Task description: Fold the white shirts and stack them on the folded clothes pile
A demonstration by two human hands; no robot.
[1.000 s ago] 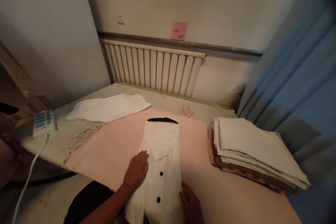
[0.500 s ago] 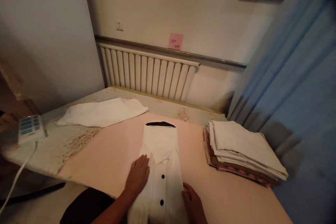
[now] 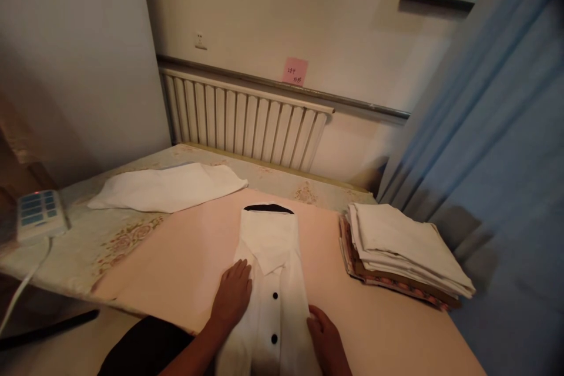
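Observation:
A white shirt (image 3: 272,247) lies buttoned and front side up, its sides narrowed, with black buttons down the middle. Its dark inner neck shows at the far end. Flat on the shirt's left edge rests my left hand (image 3: 233,294), fingers stretched out and close together. My right hand (image 3: 326,338) touches the right edge, lower down; its fingers are slightly bent, with a gap between thumb and forefinger, and I see no cloth gripped in it. The near end of the shirt runs out of view. Beneath it is a pink sheet (image 3: 189,252).
Folded cloths (image 3: 405,247) form a stack at the right. A white cloth (image 3: 170,188) lies at the back left on the floral table cover (image 3: 127,241). A power strip (image 3: 42,214) with a cord sits far left. Radiator (image 3: 247,120) and blue curtain (image 3: 493,158) border the table.
The view has shifted slightly, so the power strip and the stack sit a little further left. Both hands keep their places along the shirt's edges, and the shirt lies as before.

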